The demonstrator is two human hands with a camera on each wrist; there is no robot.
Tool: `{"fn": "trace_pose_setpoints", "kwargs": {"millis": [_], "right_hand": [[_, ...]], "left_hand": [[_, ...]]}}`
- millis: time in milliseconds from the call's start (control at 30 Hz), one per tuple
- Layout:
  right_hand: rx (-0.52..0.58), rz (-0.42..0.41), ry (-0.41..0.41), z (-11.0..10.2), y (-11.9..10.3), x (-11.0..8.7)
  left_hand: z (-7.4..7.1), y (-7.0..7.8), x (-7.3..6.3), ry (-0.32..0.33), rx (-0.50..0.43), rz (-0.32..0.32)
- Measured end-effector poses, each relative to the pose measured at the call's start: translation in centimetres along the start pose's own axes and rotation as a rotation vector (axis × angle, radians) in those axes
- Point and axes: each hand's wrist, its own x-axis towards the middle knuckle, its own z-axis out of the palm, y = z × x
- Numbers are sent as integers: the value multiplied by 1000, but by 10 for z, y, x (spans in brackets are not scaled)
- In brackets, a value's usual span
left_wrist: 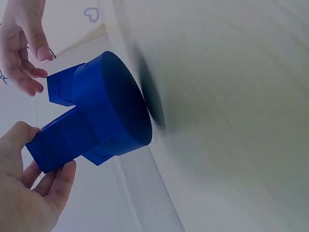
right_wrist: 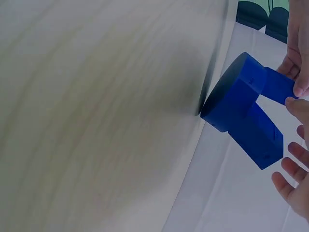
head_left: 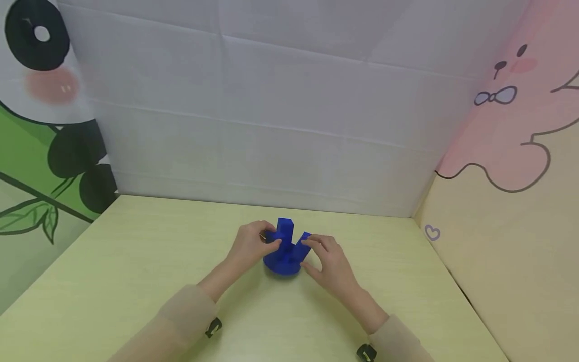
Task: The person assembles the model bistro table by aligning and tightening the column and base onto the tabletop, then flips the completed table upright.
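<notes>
A plain blue object has a thick round base with several rectangular prongs rising from it and spreading outward. My left hand pinches the left prong between thumb and fingers. On the other side, my right hand has its fingers spread and loosely bent around the right prong. A small gap shows there between the fingertips and the prong in the right wrist view. The dark underside of the base shows in the left wrist view, raised from the table at least in part. Whether its edge touches is unclear.
The pale wood-grain table spreads out around the object. Behind it stands a creased white backdrop. Cartoon-printed panels flank both sides, a green one on the left and a pink and cream one on the right.
</notes>
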Motion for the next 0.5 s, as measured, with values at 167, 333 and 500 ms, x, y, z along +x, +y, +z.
{"fn": "trace_pose_setpoints", "kwargs": {"millis": [167, 333, 500], "right_hand": [[-42, -16, -27, 1, -2, -2], [-60, -41, -22, 5, -5, -1], [-91, -84, 7, 6, -8, 1]], "left_hand": [[6, 10, 6, 70, -1, -25], [5, 19, 9, 116, -82, -83], [0, 27, 11, 134, -142, -121]]}}
